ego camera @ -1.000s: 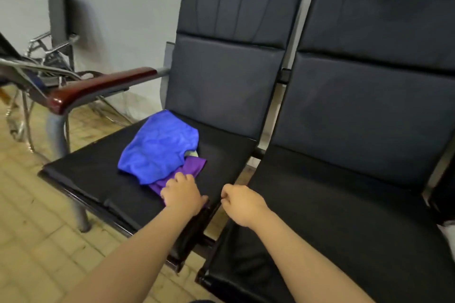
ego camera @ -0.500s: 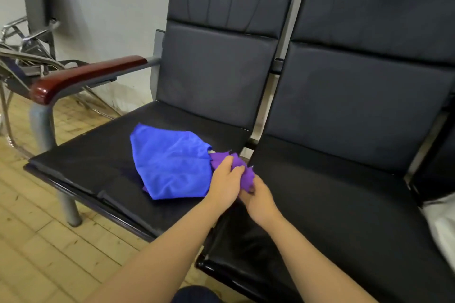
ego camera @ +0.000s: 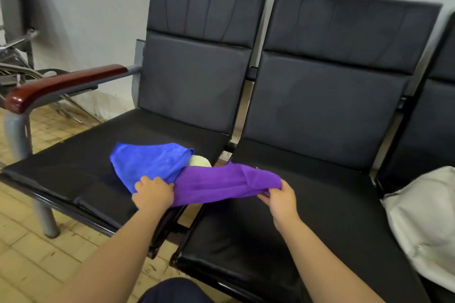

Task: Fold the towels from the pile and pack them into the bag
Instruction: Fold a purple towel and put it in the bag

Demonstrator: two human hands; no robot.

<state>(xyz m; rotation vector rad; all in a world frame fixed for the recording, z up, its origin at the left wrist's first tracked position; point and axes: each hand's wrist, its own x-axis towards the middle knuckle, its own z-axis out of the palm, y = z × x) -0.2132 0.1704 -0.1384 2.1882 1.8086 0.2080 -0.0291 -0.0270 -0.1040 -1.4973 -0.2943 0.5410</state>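
Note:
A purple towel (ego camera: 221, 183) stretches across the gap between the left seat (ego camera: 73, 165) and the middle seat (ego camera: 307, 204). My left hand (ego camera: 154, 193) grips its left end at the pile. My right hand (ego camera: 279, 198) pinches its right end above the middle seat. A crumpled blue towel (ego camera: 147, 162) lies on the left seat, with a pale yellow towel (ego camera: 200, 162) peeking out from under it. A light grey bag (ego camera: 423, 224) sits on the seat at the right edge.
Black padded backrests (ego camera: 320, 106) stand behind the seats against a grey wall. A red-brown armrest (ego camera: 61, 85) juts out at the left. Metal chair frames (ego camera: 14, 66) stand at the far left on a tan tiled floor (ego camera: 22, 253).
Both hands took the purple towel at the pile and pulled it out from under the blue one. My right hand drew its end rightward over the middle seat, stretching it wide.

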